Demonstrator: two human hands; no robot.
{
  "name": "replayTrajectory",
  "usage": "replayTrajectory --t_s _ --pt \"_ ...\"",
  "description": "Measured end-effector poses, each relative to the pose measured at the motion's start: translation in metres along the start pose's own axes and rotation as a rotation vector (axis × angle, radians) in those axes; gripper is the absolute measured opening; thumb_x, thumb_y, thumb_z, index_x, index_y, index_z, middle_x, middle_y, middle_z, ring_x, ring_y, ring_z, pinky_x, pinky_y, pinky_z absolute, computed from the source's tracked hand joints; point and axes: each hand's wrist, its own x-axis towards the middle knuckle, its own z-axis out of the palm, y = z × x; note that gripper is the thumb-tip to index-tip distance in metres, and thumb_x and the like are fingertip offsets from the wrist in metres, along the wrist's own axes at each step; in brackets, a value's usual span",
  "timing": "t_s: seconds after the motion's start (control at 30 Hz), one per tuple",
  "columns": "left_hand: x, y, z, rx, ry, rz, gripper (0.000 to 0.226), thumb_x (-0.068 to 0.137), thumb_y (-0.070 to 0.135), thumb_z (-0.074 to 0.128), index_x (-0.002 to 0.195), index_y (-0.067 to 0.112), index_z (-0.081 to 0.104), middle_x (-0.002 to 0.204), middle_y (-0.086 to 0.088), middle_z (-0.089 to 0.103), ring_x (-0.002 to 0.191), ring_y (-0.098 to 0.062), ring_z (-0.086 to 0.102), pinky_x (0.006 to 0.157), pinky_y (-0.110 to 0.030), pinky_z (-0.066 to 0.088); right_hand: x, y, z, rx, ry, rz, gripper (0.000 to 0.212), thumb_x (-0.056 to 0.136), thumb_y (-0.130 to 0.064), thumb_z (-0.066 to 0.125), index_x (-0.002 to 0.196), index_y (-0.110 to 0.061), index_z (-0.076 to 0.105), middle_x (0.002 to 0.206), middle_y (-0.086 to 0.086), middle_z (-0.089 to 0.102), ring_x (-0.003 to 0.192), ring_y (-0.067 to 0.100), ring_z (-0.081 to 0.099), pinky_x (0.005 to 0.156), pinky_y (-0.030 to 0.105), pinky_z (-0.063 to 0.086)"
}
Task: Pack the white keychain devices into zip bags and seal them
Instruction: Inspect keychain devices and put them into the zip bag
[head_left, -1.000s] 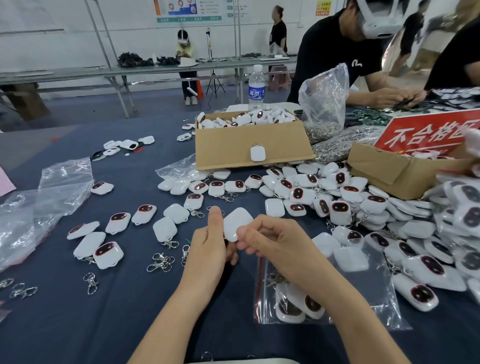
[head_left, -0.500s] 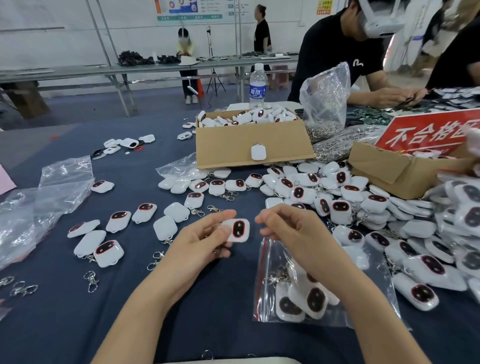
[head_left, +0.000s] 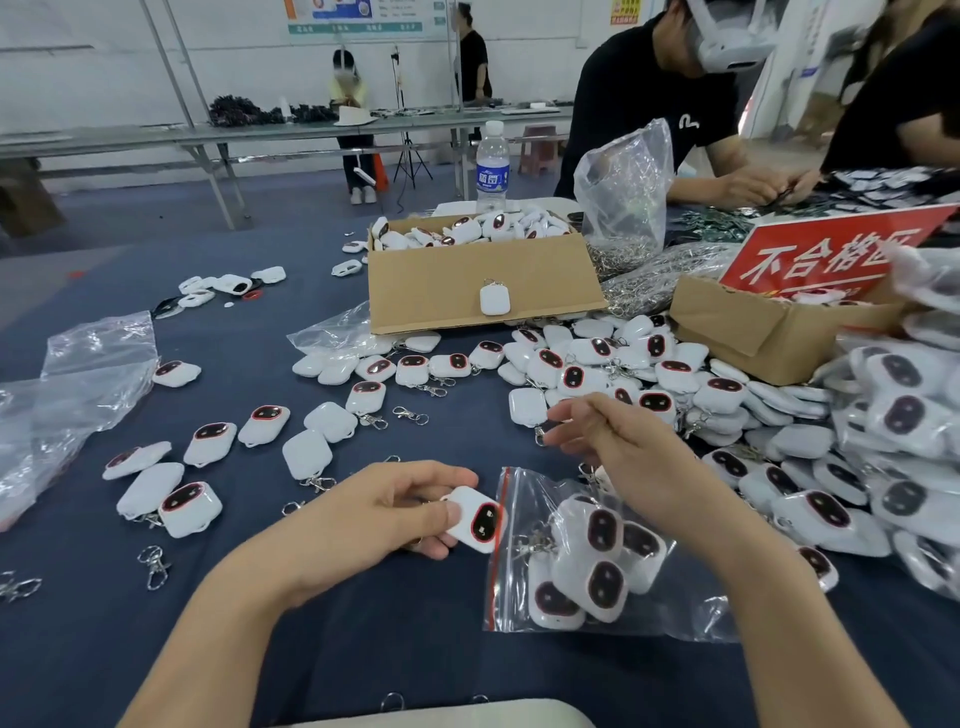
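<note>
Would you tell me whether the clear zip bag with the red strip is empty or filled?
Partly filled: the clear zip bag shows several white keychain devices through its plastic.

Bare tablecloth (head_left: 78, 665) front left lies open; device pile (head_left: 810, 519) crowds right.

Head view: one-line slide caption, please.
Left hand holds a white keychain device at the zip bag mouth; right hand hovers above.

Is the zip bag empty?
No, the zip bag holds several white keychain devices, and the left hand holds one more keychain device at its opening.
</note>
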Motion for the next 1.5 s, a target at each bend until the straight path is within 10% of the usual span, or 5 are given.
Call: replayTrajectory --t_s 0.2,0.47,1.13,1.5 --pt "0.002 0.002 0.008 -0.084 -0.041 -0.015 0.032 0.098 0.004 0.061 0.128 0.016 0.064 0.107 -0.004 0.076 0.095 -0.017 0.073 0.083 -0.023 0.057 -0.002 -0.002 -0.001 -0.135 -0.079 0.016 0.024 0.104 -0.043 0.046 0.109 -0.034 0.068 0.101 -0.018 0.073 0.099 0.002 0.065 0.077 0.019 0.046" --pt "0.003 0.005 0.011 -0.038 -0.086 -0.044 0.020 0.095 0.009 0.068 0.116 0.009 0.071 0.098 -0.013 0.076 0.087 -0.016 0.070 0.076 -0.024 0.057 -0.005 -0.006 0.009 -0.339 -0.250 0.052 0.018 0.094 -0.044 0.067 0.109 -0.036 0.072 0.099 -0.019 0.072 0.093 -0.006 0.063 0.086 0.022 0.050" --pt "0.009 0.023 0.043 0.297 0.014 -0.021 0.022 0.091 0.046 0.071 0.094 0.024 0.074 0.072 0.009 0.068 0.061 -0.008 0.061 0.061 -0.025 0.054 0.001 -0.001 0.014 -0.247 -0.062 -0.001 0.011 0.091 -0.036 0.072 0.081 -0.031 0.072 0.067 -0.015 0.069 0.061 -0.005 0.061 0.066 0.019 0.048" --pt "0.010 0.022 0.046 0.220 -0.009 -0.083 0.026 0.095 0.007 0.053 0.094 0.017 0.076 0.068 0.003 0.071 0.063 -0.011 0.064 0.067 -0.023 0.057 -0.002 0.014 -0.026 -0.259 0.360 0.014 0.026 0.103 -0.028 0.054 0.125 -0.026 0.068 0.121 -0.011 0.069 0.104 -0.002 0.056 0.085 0.019 0.038"
